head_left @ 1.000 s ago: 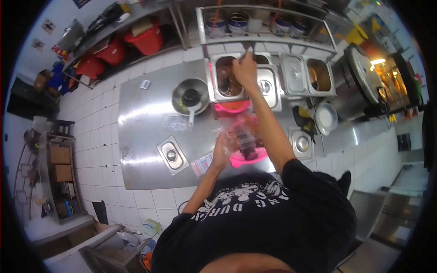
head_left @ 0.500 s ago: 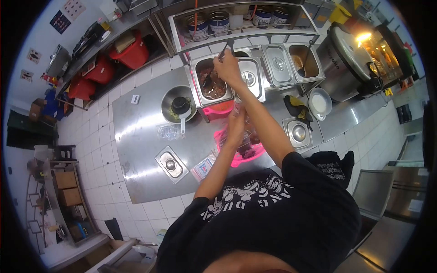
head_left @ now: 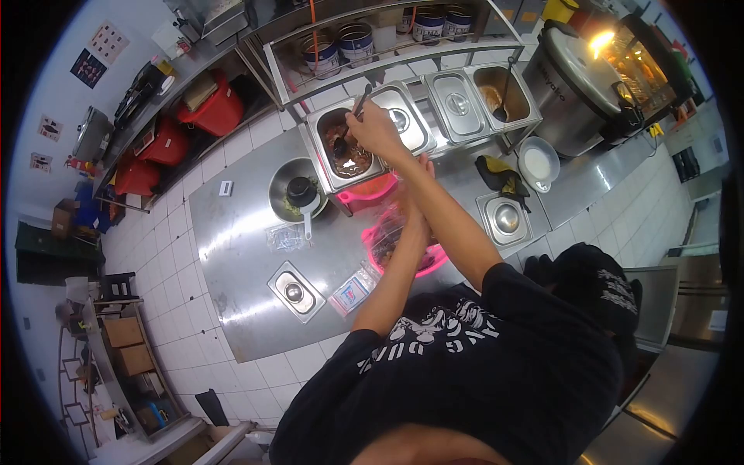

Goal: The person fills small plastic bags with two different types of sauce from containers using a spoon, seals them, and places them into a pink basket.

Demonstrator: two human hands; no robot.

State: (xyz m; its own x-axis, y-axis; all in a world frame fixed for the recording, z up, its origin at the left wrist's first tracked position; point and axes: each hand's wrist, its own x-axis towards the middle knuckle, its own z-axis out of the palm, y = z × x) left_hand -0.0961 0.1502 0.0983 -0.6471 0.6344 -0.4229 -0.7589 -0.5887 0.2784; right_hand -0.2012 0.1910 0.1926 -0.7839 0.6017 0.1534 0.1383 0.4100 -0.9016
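My right hand (head_left: 372, 128) grips the handle of a black ladle (head_left: 340, 146). The ladle's head is down in a steel food pan (head_left: 327, 180) of dark reddish-brown sauce with chunks (head_left: 355, 161). My left hand (head_left: 421, 180) is lower, partly hidden behind my right forearm. It appears closed on a clear plastic bag (head_left: 391, 208), whose outline is hard to make out. Beneath it is a pink basket (head_left: 434, 262) with dark contents. A lidded steel pan (head_left: 415, 116) adjoins the sauce pan, and a pink container (head_left: 364, 194) sits below the pan stand.
Left on the steel table (head_left: 240, 271) are a bowl (head_left: 277, 194) holding a white-handled black cup, a small lidded pan (head_left: 294, 293) and a printed packet (head_left: 353, 291). Rightward are another lidded pan (head_left: 504, 219), a pale bowl (head_left: 537, 164) and a large cooker (head_left: 558, 93). A person in black (head_left: 597, 291) is at right.
My right hand has tilted the ladle in the sauce. My left hand has shifted slightly up and right, further behind my right forearm. The view has turned a little, and the person at right has come nearer.
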